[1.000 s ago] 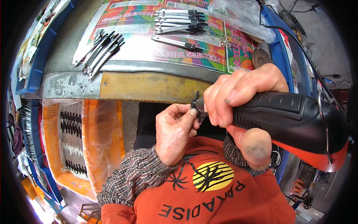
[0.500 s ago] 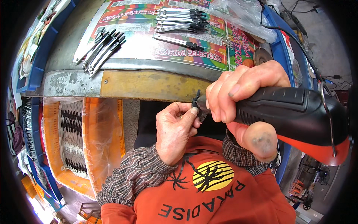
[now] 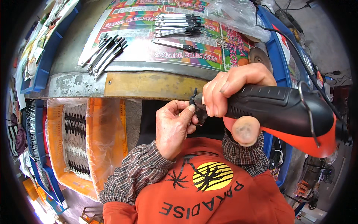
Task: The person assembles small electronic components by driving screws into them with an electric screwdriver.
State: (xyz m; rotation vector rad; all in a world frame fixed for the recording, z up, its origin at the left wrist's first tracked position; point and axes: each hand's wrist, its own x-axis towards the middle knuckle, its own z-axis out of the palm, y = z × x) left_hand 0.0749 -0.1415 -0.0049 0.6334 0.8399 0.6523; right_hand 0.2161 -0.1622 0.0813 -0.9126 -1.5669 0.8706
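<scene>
The left hand (image 3: 171, 125) pinches a small black part (image 3: 193, 99) between thumb and finger. The part is just in front of the edge of the counter (image 3: 59, 84), above the person's lap. The right hand (image 3: 238, 87) is wrapped around a black and red power tool (image 3: 276, 106), and the tool's nose is right by the part. I can't tell if its tip touches.

The tip could slip off and poke the left thumb, because the thumb is so close. The part could twist or pop out, since only a little pinch holds it up and nothing firm shows under it. Then it could drop to the floor and get lost. If the big tool tips, it could push crooked and scratch or crack the part.
</scene>
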